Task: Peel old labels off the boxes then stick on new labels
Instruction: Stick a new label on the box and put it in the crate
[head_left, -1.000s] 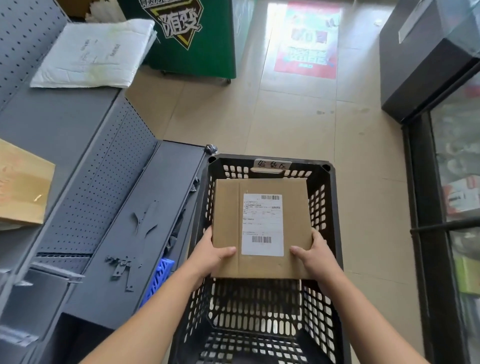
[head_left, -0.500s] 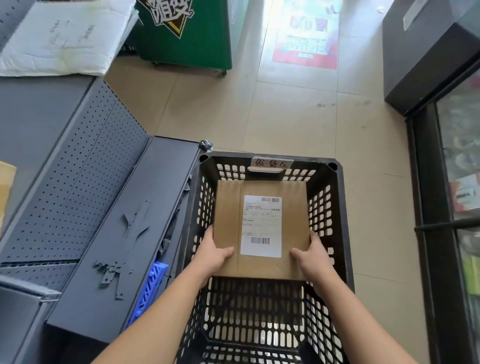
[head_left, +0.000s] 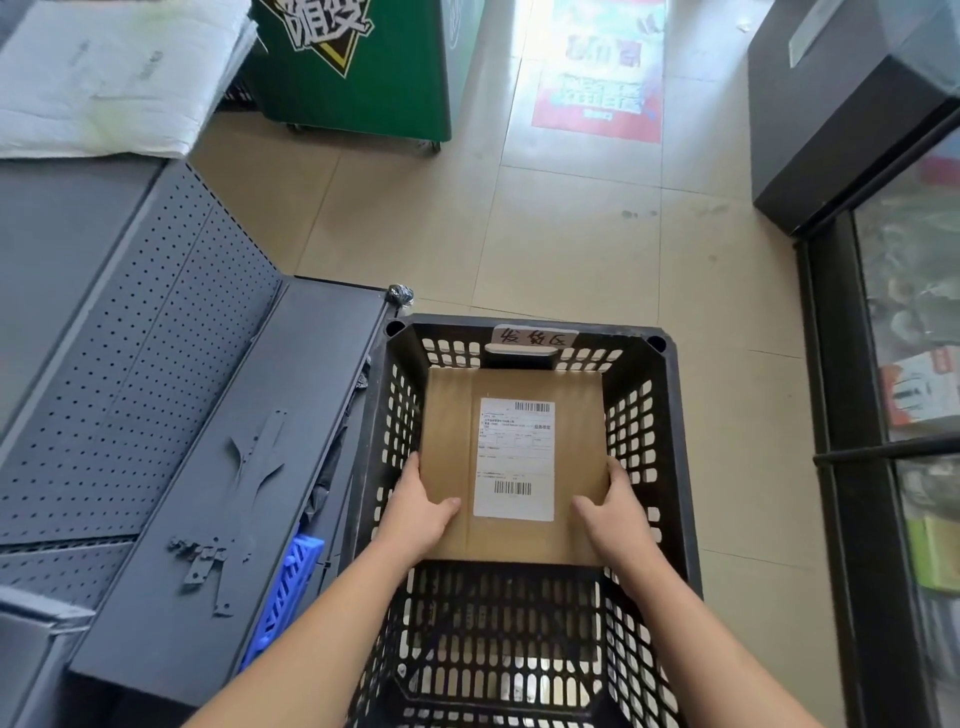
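A flat brown cardboard box (head_left: 452, 415) lies inside the black slotted crate (head_left: 670, 415), toward its far wall. A white shipping label (head_left: 516, 457) with barcodes covers the middle of the box's top. My left hand (head_left: 418, 512) grips the box's near-left corner, thumb on top. My right hand (head_left: 613, 512) grips the near-right corner the same way. Both forearms reach down into the crate. A handwritten tag (head_left: 535, 336) is stuck on the crate's far rim.
Grey perforated metal shelf panels (head_left: 135, 374) lie to the left, with small brackets (head_left: 208, 561) on one. A blue plastic piece (head_left: 291, 592) sits beside the crate. White padded mailers (head_left: 109, 78) lie far left. A green cabinet (head_left: 358, 67) and a glass-door fridge (head_left: 904, 415) border the tiled floor.
The box has gone lower into the crate, held by both hands. The view has tilted down and left; the brown box on the left shelf is out of frame.
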